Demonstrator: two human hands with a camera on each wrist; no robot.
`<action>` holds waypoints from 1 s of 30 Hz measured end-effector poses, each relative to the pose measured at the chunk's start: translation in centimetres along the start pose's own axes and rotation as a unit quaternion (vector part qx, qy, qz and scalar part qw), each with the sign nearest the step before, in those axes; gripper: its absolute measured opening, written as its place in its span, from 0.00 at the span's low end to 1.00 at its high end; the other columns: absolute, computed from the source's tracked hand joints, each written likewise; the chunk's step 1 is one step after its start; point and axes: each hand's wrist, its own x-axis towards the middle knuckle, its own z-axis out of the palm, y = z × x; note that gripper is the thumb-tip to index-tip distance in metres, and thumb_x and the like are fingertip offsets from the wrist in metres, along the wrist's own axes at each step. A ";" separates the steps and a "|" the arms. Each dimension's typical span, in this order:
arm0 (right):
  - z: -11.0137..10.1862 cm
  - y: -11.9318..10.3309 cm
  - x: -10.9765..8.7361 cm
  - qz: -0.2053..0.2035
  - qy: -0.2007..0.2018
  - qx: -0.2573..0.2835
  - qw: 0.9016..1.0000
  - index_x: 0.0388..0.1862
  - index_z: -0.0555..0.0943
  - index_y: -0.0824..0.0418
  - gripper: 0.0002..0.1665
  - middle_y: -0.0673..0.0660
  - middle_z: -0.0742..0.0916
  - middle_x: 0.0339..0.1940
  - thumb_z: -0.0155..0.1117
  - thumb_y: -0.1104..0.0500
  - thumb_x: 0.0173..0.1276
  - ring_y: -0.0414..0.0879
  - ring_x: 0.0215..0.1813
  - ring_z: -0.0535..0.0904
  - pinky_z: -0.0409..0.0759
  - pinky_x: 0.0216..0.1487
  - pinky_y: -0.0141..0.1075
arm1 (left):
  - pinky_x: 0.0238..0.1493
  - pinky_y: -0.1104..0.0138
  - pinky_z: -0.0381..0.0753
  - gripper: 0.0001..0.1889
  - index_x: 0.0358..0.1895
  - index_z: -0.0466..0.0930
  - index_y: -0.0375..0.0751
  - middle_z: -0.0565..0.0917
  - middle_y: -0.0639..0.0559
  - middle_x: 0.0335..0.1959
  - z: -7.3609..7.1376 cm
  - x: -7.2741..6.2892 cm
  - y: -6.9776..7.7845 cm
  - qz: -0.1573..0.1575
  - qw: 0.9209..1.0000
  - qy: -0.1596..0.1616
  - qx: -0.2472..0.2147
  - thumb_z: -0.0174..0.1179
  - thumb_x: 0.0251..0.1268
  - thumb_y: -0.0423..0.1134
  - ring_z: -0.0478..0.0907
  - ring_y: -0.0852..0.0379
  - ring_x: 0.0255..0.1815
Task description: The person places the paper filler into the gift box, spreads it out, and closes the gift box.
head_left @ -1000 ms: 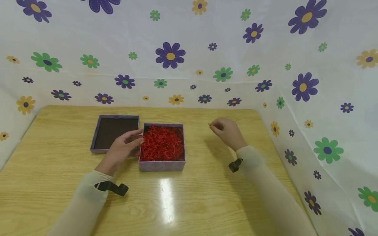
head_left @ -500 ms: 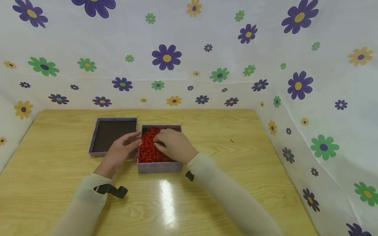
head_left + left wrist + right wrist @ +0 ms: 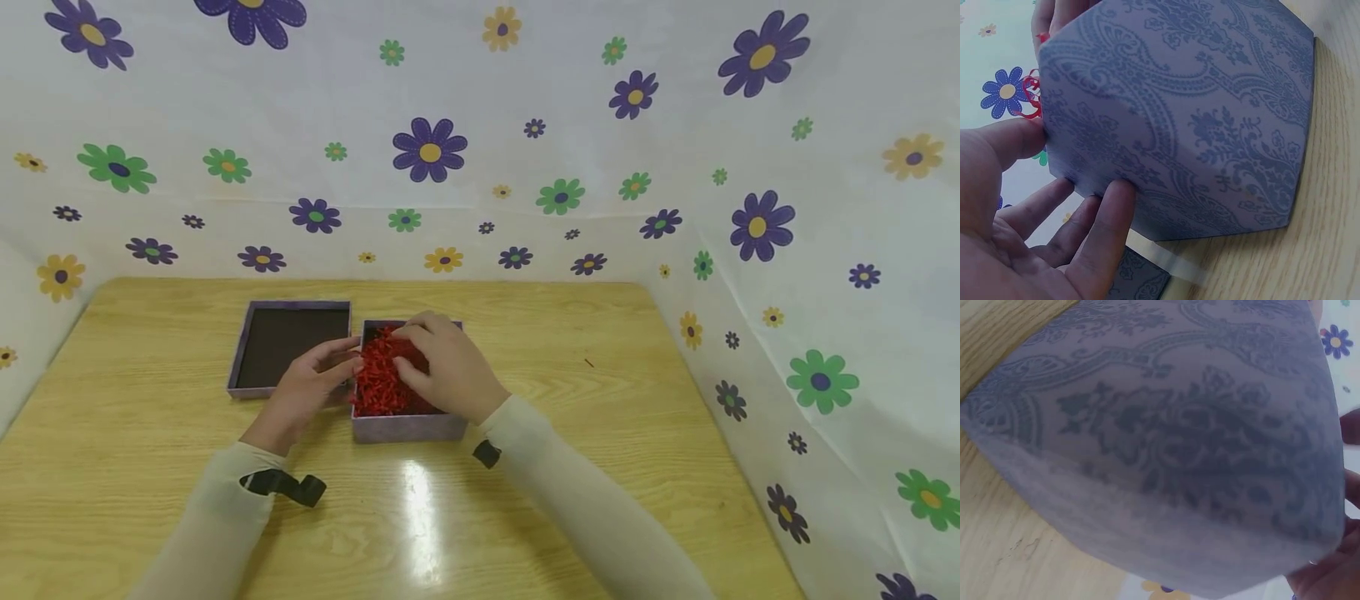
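A purple patterned box (image 3: pixel 408 429) holds red shredded paper (image 3: pixel 378 383) and stands near the table's middle. My left hand (image 3: pixel 303 387) holds the box at its left side. In the left wrist view its thumb (image 3: pixel 1019 140) lies at the rim, beside a few red shreds, and the fingertips touch the outer wall. Over the right part of the box, my right hand (image 3: pixel 457 375) rests on the paper with fingers loosely bent and thumb apart. Nothing shows between them, though the fingertips are partly hidden. In the right wrist view the box wall (image 3: pixel 1197 437) hides most of that hand.
Left of the box and behind my left hand lies a shallow lid (image 3: pixel 288 333), dark inside, with purple edges. A tiny dark red scrap (image 3: pixel 588 362) lies on the wooden table (image 3: pixel 600 450) at the right. A flower-printed curtain (image 3: pixel 487 158) borders the table.
My right hand has come left from the table, where it pinched a tiny shred, into the box. Its fingers have since spread on the paper. The left hand has stayed at the box.
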 end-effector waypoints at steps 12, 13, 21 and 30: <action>0.2 0.5 -0.4 0.019 -0.160 0.055 0.985 0.85 0.59 0.48 0.50 0.53 0.58 0.86 0.65 0.33 0.71 0.52 0.83 0.56 0.62 0.79 0.49 | 0.49 0.65 0.86 0.34 0.80 0.63 0.46 0.69 0.38 0.75 -0.1 0.0 0.1 -0.007 1.000 0.001 0.006 0.60 0.78 0.50 0.81 0.61 0.51; 0.4 0.5 -0.3 0.018 -0.167 0.050 0.985 0.85 0.59 0.48 0.49 0.53 0.59 0.86 0.64 0.33 0.72 0.52 0.83 0.56 0.62 0.79 0.49 | 0.50 0.64 0.86 0.34 0.80 0.63 0.46 0.69 0.38 0.75 -0.1 -0.1 0.1 -0.008 1.000 0.000 0.007 0.60 0.78 0.51 0.81 0.61 0.52; 1.4 -0.1 0.6 0.041 -0.220 -0.026 0.974 0.81 0.66 0.52 0.44 0.55 0.67 0.82 0.60 0.33 0.75 0.52 0.81 0.62 0.65 0.78 0.47 | 0.51 0.64 0.85 0.36 0.80 0.65 0.47 0.70 0.40 0.74 -0.2 0.0 0.0 -0.007 1.000 0.002 0.007 0.62 0.75 0.55 0.81 0.61 0.54; 2.6 -0.5 1.9 0.085 -0.256 -0.078 0.960 0.74 0.76 0.53 0.36 0.54 0.77 0.74 0.64 0.38 0.75 0.51 0.74 0.73 0.73 0.72 0.45 | 0.55 0.59 0.85 0.37 0.79 0.65 0.48 0.71 0.40 0.73 -0.2 0.1 -0.2 -0.011 1.000 0.007 0.008 0.64 0.72 0.57 0.79 0.57 0.58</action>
